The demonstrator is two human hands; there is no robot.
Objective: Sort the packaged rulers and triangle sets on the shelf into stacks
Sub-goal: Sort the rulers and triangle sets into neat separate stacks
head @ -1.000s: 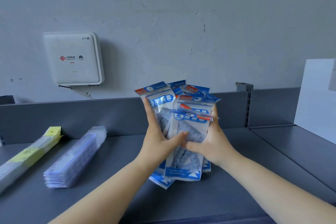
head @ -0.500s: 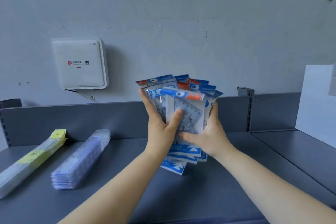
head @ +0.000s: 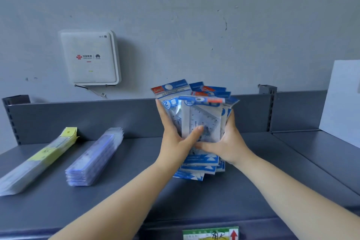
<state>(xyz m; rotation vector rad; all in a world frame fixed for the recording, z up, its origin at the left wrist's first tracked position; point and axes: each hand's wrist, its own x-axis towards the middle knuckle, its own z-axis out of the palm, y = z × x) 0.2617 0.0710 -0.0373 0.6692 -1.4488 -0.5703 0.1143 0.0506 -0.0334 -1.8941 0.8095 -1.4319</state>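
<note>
Both hands clasped round a fanned bundle of triangle-set packets (head: 202, 121), held upright on the grey shelf (head: 136, 191): left hand (head: 177, 142) gripping one edge, right hand (head: 228, 144) the other. Off beyond the left hand, two ruler stacks: clear-blue (head: 95, 158), then yellow-labelled (head: 39, 160).

Soft, even, cool light is cast throughout; a faint shadow is thrown right of the router (head: 89, 57). Glare is seen below it on plastic packets; edges are bowed.

White router (head: 89, 57) on grey wall (head: 194, 15)
</note>
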